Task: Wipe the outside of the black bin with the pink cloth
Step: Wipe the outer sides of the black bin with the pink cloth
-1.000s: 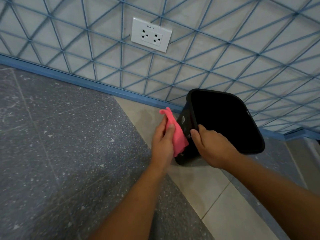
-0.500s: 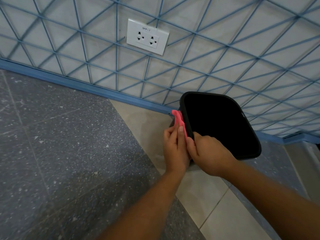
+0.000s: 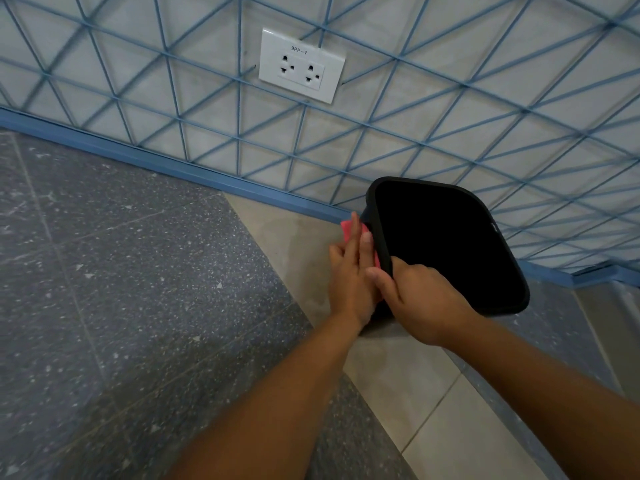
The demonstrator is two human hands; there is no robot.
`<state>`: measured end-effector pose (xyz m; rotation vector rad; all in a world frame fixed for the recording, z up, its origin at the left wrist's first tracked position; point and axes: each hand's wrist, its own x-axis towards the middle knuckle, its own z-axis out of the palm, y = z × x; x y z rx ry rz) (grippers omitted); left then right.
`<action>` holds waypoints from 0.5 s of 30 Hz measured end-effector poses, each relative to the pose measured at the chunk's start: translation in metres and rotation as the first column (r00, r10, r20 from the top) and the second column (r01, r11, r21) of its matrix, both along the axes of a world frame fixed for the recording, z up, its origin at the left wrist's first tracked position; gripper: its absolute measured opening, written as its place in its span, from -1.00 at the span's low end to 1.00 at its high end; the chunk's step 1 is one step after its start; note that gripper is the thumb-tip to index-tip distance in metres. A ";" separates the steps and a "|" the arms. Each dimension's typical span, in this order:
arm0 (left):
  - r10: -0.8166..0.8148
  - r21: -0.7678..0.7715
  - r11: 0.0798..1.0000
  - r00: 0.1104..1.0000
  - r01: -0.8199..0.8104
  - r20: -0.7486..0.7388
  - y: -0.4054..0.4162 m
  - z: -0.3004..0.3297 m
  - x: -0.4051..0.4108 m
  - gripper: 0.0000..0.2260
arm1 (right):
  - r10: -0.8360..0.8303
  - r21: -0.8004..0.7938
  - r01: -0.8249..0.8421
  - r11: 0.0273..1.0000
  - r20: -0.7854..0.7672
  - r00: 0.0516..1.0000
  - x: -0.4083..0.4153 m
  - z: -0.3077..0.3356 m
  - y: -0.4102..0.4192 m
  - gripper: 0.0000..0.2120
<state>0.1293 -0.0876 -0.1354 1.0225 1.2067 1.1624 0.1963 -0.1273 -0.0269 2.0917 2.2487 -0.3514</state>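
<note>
We press the pink cloth [image 3: 346,227] flat under the straight fingers of our left hand [image 3: 349,282] against the outer left wall of the black bin [image 3: 450,244], so the whole pad rubs. Our right hand [image 3: 420,301] curls over the near rim, likely bracing the bin, which stands on the floor [image 3: 138,271] beside the wall [image 3: 415,116].

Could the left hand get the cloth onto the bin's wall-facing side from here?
Probably not without turning the bin. That side sits close to the wall, and the left hand presses the cloth flat on the near-left side while the right hand grips the rim.
</note>
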 end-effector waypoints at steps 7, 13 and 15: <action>0.017 -0.025 1.000 0.997 -0.015 0.072 0.004 -0.008 0.004 -0.32 | 0.010 -0.009 -0.011 1.000 -0.016 1.000 0.002 0.000 -0.001 -0.56; -0.006 0.099 0.995 1.000 0.004 0.022 -0.011 -0.005 -0.004 -0.32 | 0.018 -0.013 -0.018 1.000 0.009 1.000 0.001 0.000 -0.001 -0.64; 0.020 0.038 0.999 1.000 -0.021 0.017 0.006 -0.006 -0.003 -0.46 | 0.009 -0.005 -0.009 1.000 0.019 1.000 0.000 -0.003 0.000 -0.64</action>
